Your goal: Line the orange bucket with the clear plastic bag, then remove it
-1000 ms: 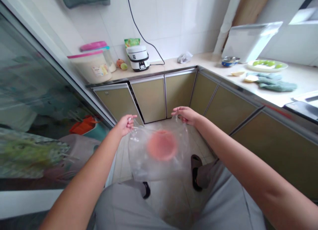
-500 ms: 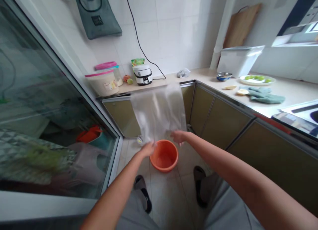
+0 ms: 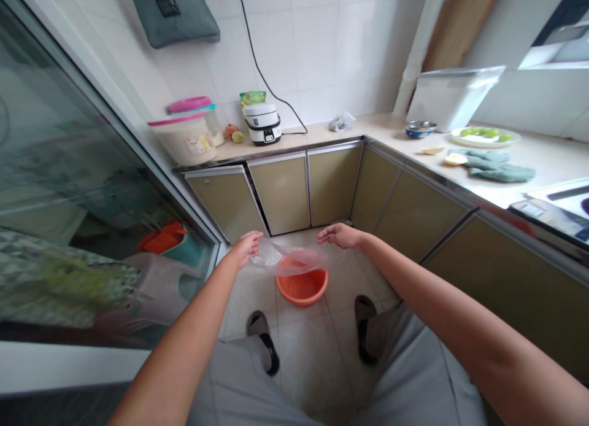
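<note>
A clear plastic bag (image 3: 297,261), blurred by motion, spreads across the mouth of an orange plastic bucket (image 3: 301,291) on the floor. My left hand (image 3: 247,248) is closed on the bag's left edge. To the right, my right hand (image 3: 341,235) reaches inward with its fingers stretched out and slightly apart. The bag's film passes just below those fingertips, and I see no clear grip on it there. Between my feet and the cabinets stands the bucket, partly veiled by the film.
A sliding glass door (image 3: 92,168) borders the left. Beige cabinets (image 3: 280,193) run along the back and right, under a counter (image 3: 317,134). It holds a small rice cooker (image 3: 262,125), lidded tubs (image 3: 184,140), a plate of green fruit (image 3: 485,142) and a green cloth (image 3: 499,167).
The plastic bag has dropped from its raised, billowing position in front of the cabinets to over the bucket. My hands have moved apart and upward in view, the left one further left.
</note>
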Tool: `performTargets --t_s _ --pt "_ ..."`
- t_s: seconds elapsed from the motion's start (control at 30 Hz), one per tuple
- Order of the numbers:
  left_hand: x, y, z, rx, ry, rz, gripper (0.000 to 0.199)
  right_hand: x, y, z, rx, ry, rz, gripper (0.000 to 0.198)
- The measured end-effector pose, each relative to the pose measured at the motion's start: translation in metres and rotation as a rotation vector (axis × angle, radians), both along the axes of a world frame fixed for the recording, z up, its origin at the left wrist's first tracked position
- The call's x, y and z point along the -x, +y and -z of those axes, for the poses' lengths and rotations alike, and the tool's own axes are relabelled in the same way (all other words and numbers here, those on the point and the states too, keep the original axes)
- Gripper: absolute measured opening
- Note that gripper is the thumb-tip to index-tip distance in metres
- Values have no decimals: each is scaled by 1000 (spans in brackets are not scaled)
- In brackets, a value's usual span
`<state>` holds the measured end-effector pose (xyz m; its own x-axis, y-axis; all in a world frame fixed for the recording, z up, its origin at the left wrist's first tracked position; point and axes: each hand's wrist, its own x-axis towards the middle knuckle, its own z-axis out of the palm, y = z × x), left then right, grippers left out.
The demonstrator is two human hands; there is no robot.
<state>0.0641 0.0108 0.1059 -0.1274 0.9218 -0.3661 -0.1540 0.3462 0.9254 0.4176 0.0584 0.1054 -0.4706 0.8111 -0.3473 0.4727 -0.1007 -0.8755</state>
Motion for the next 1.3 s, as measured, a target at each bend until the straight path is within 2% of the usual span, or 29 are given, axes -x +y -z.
performTargets --t_s 0.13,0.23,0.3,0.37,0.43,0.47,0.53,0.63,0.7,0.83,0.93,1.0,1.13,1.3 --pt "0 5 -34 37 -115 -3 21 -10 6 -36 -99 39 146 31" --pt "3 3 -58 43 -238 34 17 -23 9 -69 -239 -78 231 34" --pt "2 0 -71 13 -304 72 16 -31 4 -91 -409 -291 260 38" --pt "-5 -5 -78 -13 -350 115 15 -31 -6 -108 -648 -568 320 40" --pt "-14 -9 -79 -13 -377 149 14 -19 -21 -112 -882 -745 346 37" --pt "-20 -10 -77 -3 -388 162 14 -8 -27 -108 -951 -766 308 35" --pt "-29 -11 -67 26 -405 175 14 18 -34 -88 -918 -717 101 33" --pt "-35 -11 -46 79 -416 161 13 56 -24 -38 -606 -668 -287 36" --pt "-33 -12 -33 105 -423 143 12 73 -7 -3 -417 -747 -411 44" --pt "-20 -18 -15 137 -476 144 14 86 34 55 -255 -910 -438 65" --pt "-12 -20 -5 171 -540 164 19 95 58 93 -191 -831 -527 80" --pt "-10 -18 4 190 -566 152 20 104 68 120 -133 -760 -564 82" --pt "-9 -10 28 215 -602 93 21 129 73 175 -22 -662 -554 69" --pt "-7 1 63 264 -626 51 22 148 67 231 80 -532 -358 39"
